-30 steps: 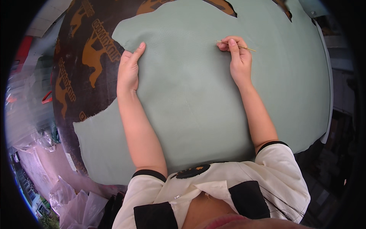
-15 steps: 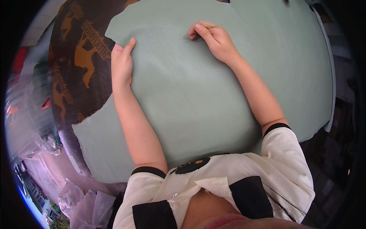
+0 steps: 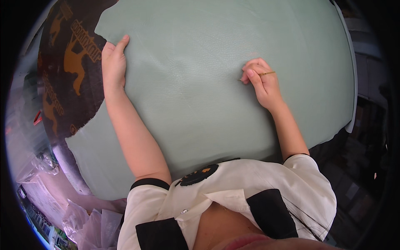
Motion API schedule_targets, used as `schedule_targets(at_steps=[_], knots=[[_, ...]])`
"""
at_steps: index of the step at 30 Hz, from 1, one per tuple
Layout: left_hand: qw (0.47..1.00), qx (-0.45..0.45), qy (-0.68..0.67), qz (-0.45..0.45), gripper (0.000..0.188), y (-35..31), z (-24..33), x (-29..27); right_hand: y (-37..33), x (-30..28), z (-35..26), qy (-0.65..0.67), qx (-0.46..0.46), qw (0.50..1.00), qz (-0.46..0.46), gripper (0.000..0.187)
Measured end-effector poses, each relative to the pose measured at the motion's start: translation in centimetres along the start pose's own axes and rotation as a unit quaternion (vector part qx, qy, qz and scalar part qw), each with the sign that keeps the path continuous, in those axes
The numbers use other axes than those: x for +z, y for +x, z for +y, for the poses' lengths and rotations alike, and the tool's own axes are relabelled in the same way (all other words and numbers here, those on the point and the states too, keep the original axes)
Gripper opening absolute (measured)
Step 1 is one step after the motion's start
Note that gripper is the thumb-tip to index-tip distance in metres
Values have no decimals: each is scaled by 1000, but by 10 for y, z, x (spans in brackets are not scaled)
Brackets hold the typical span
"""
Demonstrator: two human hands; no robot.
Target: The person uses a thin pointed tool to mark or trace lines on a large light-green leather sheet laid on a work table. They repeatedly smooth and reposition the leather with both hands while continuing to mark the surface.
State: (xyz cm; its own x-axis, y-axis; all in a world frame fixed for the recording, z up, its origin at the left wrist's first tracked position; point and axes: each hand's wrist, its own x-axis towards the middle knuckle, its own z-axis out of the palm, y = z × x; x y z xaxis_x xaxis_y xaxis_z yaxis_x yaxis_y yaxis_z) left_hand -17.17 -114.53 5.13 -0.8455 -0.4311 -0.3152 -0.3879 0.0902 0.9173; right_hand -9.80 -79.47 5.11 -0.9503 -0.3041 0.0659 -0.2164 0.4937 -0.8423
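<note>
A large pale green leather hide (image 3: 187, 108) with a ragged left edge spreads over the work surface. At its notched left edge, my left hand (image 3: 114, 64) pinches the leather, thumb on top and the other fingers tucked underneath. My right hand (image 3: 261, 83) is closed around a slim, yellow-brown pen-like stick (image 3: 267, 73), over the right middle of the hide. The stick's tip points down and left beside the fingertips, close to the leather; whether it touches I cannot tell. Faint creases and grain show on the leather between my hands.
Dark brown sheeting with orange printed figures (image 3: 77, 71) lies under the hide at the left. Crumpled clear plastic (image 3: 91, 227) sits at the lower left, below a pinkish surface (image 3: 54, 187). The hide's right edge (image 3: 354, 83) hangs beside dark, blurred shapes.
My right hand has moved right and nearer to me with the stick. My left hand still grips the edge; it and the hide appear farther left as the view shifted.
</note>
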Motion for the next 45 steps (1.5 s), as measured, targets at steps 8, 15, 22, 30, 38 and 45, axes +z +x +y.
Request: schedule_targets(at_steps=[8, 15, 22, 30, 38, 45], knots=[[997, 37, -65, -33, 33, -6, 3, 3, 57, 11, 2, 84, -12, 995, 60, 40], [997, 33, -59, -33, 34, -10, 5, 2, 132, 42, -9, -51, -83, 995, 9, 41], [993, 68, -80, -56, 37, -7, 1, -1, 72, -2, 5, -98, -25, 994, 46, 36], [974, 36, -212, -68, 37, -6, -1, -7, 33, -5, 25, 206, 42, 955, 211, 38], [935, 65, -335, -93, 38, -2, -3, -5, 26, 17, 22, 204, 10, 947, 248, 31], [934, 58, -340, -98, 38, -7, -1, -6, 30, 21, 13, 169, 26, 958, 230, 30]])
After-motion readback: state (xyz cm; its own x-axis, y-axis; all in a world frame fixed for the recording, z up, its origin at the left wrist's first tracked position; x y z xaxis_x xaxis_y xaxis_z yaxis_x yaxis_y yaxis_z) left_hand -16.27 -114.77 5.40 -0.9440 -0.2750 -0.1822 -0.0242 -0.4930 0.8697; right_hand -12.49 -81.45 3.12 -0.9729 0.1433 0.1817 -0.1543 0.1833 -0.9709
